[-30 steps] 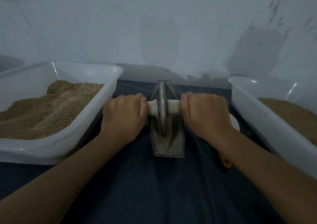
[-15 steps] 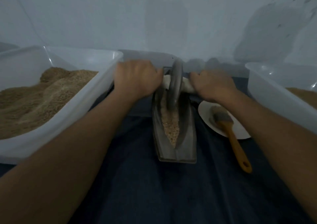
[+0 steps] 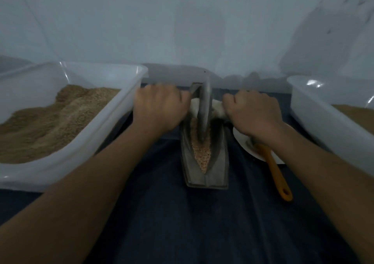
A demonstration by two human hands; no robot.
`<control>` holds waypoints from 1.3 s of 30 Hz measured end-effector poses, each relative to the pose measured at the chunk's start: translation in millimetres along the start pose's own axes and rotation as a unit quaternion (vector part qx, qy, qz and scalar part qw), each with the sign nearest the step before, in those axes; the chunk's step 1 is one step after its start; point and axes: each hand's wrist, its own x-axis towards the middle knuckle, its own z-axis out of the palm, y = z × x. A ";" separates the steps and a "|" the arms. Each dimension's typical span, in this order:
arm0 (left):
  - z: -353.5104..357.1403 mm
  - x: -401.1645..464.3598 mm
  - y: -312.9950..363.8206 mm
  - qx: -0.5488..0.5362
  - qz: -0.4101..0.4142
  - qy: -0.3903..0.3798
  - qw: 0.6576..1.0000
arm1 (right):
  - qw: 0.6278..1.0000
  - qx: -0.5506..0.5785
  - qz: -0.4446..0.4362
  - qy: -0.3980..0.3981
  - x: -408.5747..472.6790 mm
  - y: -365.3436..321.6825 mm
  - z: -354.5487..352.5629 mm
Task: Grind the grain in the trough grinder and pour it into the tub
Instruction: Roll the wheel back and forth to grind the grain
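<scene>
- Grey metal trough grinder, tan grain inside.
- White translucent tub on the left holds brown meal.
- Brush handle orange, on white plate.
- Cloth dark navy, plain.

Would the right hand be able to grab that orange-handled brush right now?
Probably yes, once it lets go: the right hand grips the roller handle, but the brush lies uncovered just beside its wrist.
</scene>
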 end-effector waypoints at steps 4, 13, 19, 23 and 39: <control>-7.6 -37.4 1.0 -0.089 -0.033 0.032 0.995 | 0.990 -0.040 0.024 0.136 -31.4 -23.4 -18.8; -1.6 -36.9 4.2 -0.134 -0.080 0.141 0.978 | 0.970 0.025 0.074 0.228 -46.5 -24.1 -3.3; 30.6 16.6 -11.3 -0.045 -0.021 -0.031 0.998 | 0.996 0.032 0.071 -0.041 41.4 2.7 5.8; 40.7 47.8 -18.4 -0.093 -0.058 -0.135 0.985 | 0.981 -0.021 -0.032 -0.188 87.9 18.6 8.0; -21.8 -60.8 -0.2 -0.167 -0.068 0.039 0.983 | 0.984 -0.035 0.036 0.170 -49.4 -32.0 -24.5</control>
